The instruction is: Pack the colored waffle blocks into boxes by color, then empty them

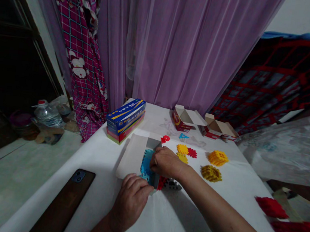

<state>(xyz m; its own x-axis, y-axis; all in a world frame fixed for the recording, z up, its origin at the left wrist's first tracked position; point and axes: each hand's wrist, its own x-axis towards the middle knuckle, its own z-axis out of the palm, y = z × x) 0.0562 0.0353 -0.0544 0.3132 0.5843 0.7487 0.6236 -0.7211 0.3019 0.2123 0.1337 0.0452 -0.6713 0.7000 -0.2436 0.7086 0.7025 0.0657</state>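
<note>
An open cardboard box [133, 154] lies on the white-covered table, its pale lid folded out to the left. Blue plastic building pieces [147, 162] fill part of its inside. My left hand [132, 199] grips the near end of the box, thumb and fingers over the edge. Over the right side of the box is my right hand [166, 162], its fingers curled down inside against the blue pieces. Whatever those fingertips hold is hidden. Just right of the box, partly under my right forearm, lie red pieces [161, 183] and dark grey pieces [173, 186].
Yellow pieces [183, 149], a dark red piece [192, 153] and yellow stacks [217, 158] lie to the right. Open red boxes [182, 123] stand at the back. A blue box [126, 116] tops another at back left. A phone [65, 199] lies front left; red stacks [272, 208] far right.
</note>
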